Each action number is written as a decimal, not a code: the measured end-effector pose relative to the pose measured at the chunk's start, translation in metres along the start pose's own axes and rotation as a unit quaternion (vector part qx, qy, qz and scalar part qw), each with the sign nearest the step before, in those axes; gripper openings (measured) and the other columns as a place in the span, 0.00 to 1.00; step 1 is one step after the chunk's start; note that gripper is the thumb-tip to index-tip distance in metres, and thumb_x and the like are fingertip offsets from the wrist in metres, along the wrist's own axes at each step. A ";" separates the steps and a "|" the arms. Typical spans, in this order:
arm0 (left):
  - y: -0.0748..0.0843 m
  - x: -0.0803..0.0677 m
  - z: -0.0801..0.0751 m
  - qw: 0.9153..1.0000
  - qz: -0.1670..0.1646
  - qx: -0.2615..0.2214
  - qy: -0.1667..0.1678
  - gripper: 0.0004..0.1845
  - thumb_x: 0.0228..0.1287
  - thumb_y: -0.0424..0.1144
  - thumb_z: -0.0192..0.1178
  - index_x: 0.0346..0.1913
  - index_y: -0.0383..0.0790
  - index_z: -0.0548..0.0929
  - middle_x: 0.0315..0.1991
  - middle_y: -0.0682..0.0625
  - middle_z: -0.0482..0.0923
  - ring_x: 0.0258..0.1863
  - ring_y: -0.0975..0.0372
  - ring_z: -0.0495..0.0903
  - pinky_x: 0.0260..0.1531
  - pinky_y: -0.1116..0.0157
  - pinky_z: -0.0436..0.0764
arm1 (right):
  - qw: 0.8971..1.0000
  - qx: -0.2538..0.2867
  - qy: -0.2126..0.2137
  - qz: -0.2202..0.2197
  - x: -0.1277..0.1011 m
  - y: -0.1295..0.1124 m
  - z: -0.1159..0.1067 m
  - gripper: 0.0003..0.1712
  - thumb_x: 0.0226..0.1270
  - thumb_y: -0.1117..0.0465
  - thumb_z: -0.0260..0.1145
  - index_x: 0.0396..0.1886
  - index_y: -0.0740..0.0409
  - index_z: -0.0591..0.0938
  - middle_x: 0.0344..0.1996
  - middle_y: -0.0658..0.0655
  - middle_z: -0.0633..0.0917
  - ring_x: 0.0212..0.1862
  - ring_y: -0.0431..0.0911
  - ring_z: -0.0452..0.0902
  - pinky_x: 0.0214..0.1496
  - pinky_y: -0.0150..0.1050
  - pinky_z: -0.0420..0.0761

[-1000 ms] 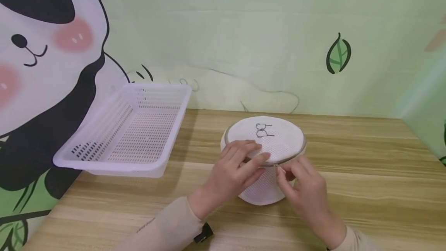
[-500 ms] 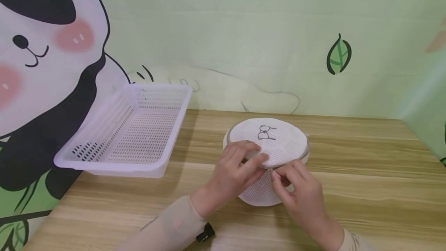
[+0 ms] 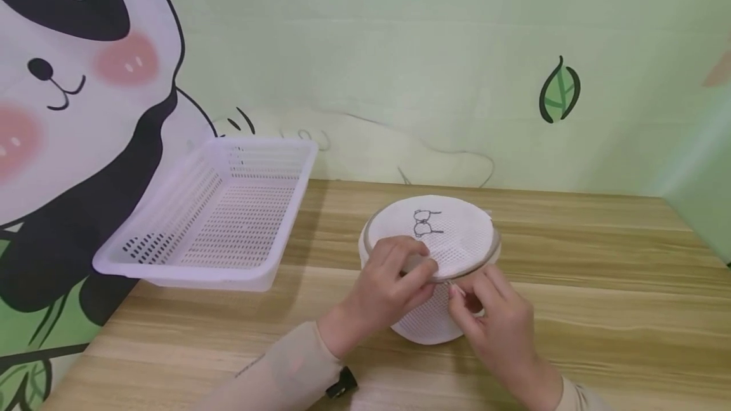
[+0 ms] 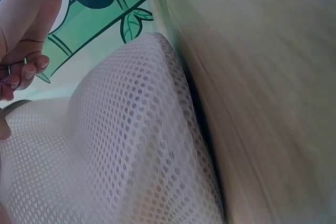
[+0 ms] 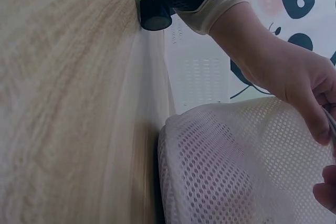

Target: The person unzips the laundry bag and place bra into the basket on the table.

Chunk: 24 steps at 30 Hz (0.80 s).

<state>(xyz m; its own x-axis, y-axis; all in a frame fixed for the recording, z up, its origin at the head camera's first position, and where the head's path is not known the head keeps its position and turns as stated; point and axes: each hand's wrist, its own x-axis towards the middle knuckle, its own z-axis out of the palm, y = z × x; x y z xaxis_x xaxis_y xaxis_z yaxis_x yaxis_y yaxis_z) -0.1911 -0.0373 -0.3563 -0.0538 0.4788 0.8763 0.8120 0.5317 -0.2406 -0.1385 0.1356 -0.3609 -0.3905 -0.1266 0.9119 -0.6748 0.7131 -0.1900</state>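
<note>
A white mesh laundry bag [image 3: 459, 230], round and drum-shaped, stands on the wooden table with a small line drawing on its lid. A grey-beige zipper [image 3: 482, 263] runs around the lid's edge. My left hand [image 3: 394, 281] grips the near left part of the rim, fingers over the lid and thumb below it. At the front of the rim, my right hand [image 3: 499, 316] pinches the small zipper pull between thumb and forefinger. The left wrist view shows the bag's mesh side [image 4: 121, 124] close up. In the right wrist view, the left thumb [image 5: 312, 116] presses at the rim.
A pale, slotted plastic basket [image 3: 242, 221] stands to the left on the table [image 3: 599, 316]. Behind the table hangs a green wall cloth [image 3: 354, 68] with a panda and leaves. A black wrist device [image 5: 157, 11] sits on the left sleeve.
The bag's lid has shifted slightly left and toward me. My right hand moved left along the rim front, then slightly back. The left hand keeps its grip.
</note>
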 end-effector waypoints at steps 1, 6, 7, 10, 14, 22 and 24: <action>0.001 0.000 0.000 1.000 0.000 0.001 0.002 0.13 0.45 0.36 0.70 0.35 0.41 0.79 0.40 0.47 0.76 0.42 0.56 0.78 0.49 0.63 0.78 | 1.000 -0.005 0.000 0.000 0.000 0.000 0.000 0.14 0.62 0.58 0.53 0.19 0.59 0.75 0.20 0.51 0.72 0.17 0.37 0.71 0.19 0.21 0.71; 0.004 0.002 0.001 1.000 -0.006 0.003 0.009 0.13 0.43 0.35 0.69 0.34 0.41 0.79 0.39 0.47 0.76 0.40 0.56 0.77 0.45 0.63 0.78 | 1.000 -0.026 0.006 0.004 0.000 -0.001 0.001 0.15 0.62 0.58 0.53 0.18 0.59 0.73 0.19 0.51 0.71 0.17 0.37 0.70 0.17 0.22 0.70; 0.004 0.002 0.000 1.000 -0.007 0.005 0.010 0.13 0.43 0.35 0.70 0.34 0.40 0.79 0.39 0.47 0.76 0.40 0.56 0.77 0.45 0.63 0.78 | 1.000 -0.029 0.008 0.005 0.000 -0.001 0.001 0.15 0.62 0.58 0.53 0.18 0.59 0.73 0.18 0.51 0.70 0.17 0.37 0.70 0.17 0.22 0.70; 0.006 0.002 0.000 1.000 -0.009 0.010 0.012 0.14 0.42 0.35 0.70 0.34 0.40 0.79 0.38 0.47 0.76 0.39 0.56 0.77 0.44 0.63 0.78 | 0.999 -0.034 0.011 0.008 0.000 0.000 0.002 0.14 0.62 0.58 0.53 0.18 0.59 0.73 0.18 0.50 0.70 0.17 0.37 0.70 0.16 0.23 0.71; 0.008 0.003 -0.002 1.000 -0.005 0.022 0.014 0.13 0.44 0.36 0.69 0.34 0.39 0.79 0.38 0.47 0.76 0.39 0.56 0.77 0.45 0.63 0.78 | 0.999 -0.029 0.013 0.013 0.000 0.000 0.002 0.13 0.61 0.59 0.53 0.18 0.59 0.72 0.18 0.50 0.70 0.17 0.37 0.70 0.16 0.22 0.68; 0.011 0.004 -0.003 0.999 -0.003 0.044 0.009 0.12 0.46 0.37 0.69 0.33 0.39 0.78 0.37 0.48 0.76 0.39 0.57 0.77 0.45 0.64 0.79 | 1.000 -0.017 0.014 0.019 0.001 0.001 0.002 0.12 0.59 0.60 0.53 0.18 0.59 0.71 0.18 0.51 0.70 0.17 0.37 0.68 0.15 0.21 0.64; 0.011 0.004 -0.002 0.999 -0.002 0.048 0.011 0.12 0.46 0.37 0.69 0.32 0.39 0.78 0.37 0.48 0.76 0.38 0.57 0.77 0.45 0.64 0.78 | 1.000 -0.014 0.009 0.027 0.001 0.001 0.001 0.11 0.59 0.60 0.54 0.19 0.59 0.71 0.18 0.51 0.70 0.17 0.37 0.67 0.15 0.22 0.63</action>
<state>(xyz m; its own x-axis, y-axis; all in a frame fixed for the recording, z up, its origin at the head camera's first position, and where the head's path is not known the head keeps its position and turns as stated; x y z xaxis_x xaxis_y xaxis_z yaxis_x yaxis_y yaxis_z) -0.1811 -0.0312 -0.3545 -0.0444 0.4614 0.8861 0.7518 0.5996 -0.2745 -0.1407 0.1355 -0.3608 -0.4134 -0.0754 0.9074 -0.6351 0.7380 -0.2280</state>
